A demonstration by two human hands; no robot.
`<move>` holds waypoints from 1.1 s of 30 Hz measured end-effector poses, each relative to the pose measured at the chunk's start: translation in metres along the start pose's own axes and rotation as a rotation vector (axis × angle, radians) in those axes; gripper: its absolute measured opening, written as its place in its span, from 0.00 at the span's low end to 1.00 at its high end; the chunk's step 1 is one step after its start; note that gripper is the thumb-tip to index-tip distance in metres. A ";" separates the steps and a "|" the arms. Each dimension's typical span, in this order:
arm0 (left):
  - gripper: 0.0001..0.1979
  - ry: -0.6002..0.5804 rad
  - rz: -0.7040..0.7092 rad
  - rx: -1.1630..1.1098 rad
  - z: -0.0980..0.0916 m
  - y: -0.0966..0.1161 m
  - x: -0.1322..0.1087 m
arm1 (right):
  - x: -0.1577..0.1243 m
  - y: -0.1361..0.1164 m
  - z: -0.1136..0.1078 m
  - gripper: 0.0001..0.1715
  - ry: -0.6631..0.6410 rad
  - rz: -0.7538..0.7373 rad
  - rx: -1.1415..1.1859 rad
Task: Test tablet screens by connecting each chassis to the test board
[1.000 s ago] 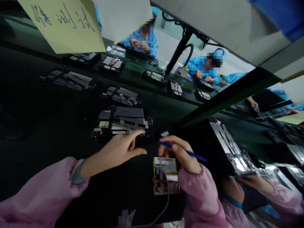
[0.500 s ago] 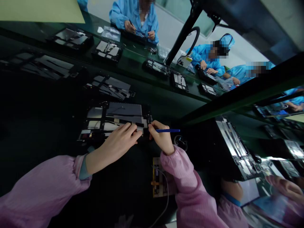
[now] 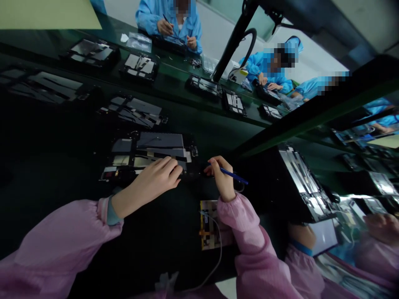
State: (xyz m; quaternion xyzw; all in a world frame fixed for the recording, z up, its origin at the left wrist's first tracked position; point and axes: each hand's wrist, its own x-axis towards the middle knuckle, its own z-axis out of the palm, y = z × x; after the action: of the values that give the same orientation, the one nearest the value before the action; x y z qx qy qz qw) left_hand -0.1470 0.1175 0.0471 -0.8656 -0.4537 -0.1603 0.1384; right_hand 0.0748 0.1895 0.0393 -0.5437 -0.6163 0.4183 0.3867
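An opened flat device [image 3: 160, 140] with grey panels, dark strips and small circuit parts lies before me on the dark table. Over its lower edge rests my left hand [image 3: 156, 176], fingers curled together; whatever they may pinch is hidden. To the right of the device, my right hand [image 3: 222, 172] pinches a slim blue pen-like tool [image 3: 238, 178], apart from the device. Below that hand is a small yellow-edged panel [image 3: 208, 228] with a pale cable [image 3: 220, 249] running from it.
Similar devices lie behind [image 3: 135, 109] and along the raised shelf [image 3: 140, 65]. A dark stack topped with such a device [image 3: 301, 174] stands at the right. Across the bench people in blue [image 3: 170, 25] work; another person's pink sleeve [image 3: 301, 270] is at lower right.
My right hand has moved right, away from the device's edge, and the blue tool now slants downward to the right. My left hand stays over the device. The whole view has shifted slightly.
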 end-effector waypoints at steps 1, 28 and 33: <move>0.05 0.020 0.006 -0.003 -0.002 -0.002 0.000 | -0.002 0.001 0.000 0.14 -0.008 0.007 -0.005; 0.05 0.229 -0.073 -0.074 -0.023 -0.013 0.004 | -0.005 -0.003 0.012 0.14 -0.199 -0.159 -0.036; 0.05 0.030 0.015 -0.027 -0.001 -0.008 0.005 | -0.004 0.006 -0.005 0.14 -0.066 -0.045 -0.067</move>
State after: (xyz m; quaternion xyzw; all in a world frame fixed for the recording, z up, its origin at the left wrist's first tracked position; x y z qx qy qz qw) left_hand -0.1512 0.1247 0.0507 -0.8682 -0.4430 -0.1783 0.1347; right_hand 0.0820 0.1860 0.0353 -0.5283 -0.6546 0.4060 0.3572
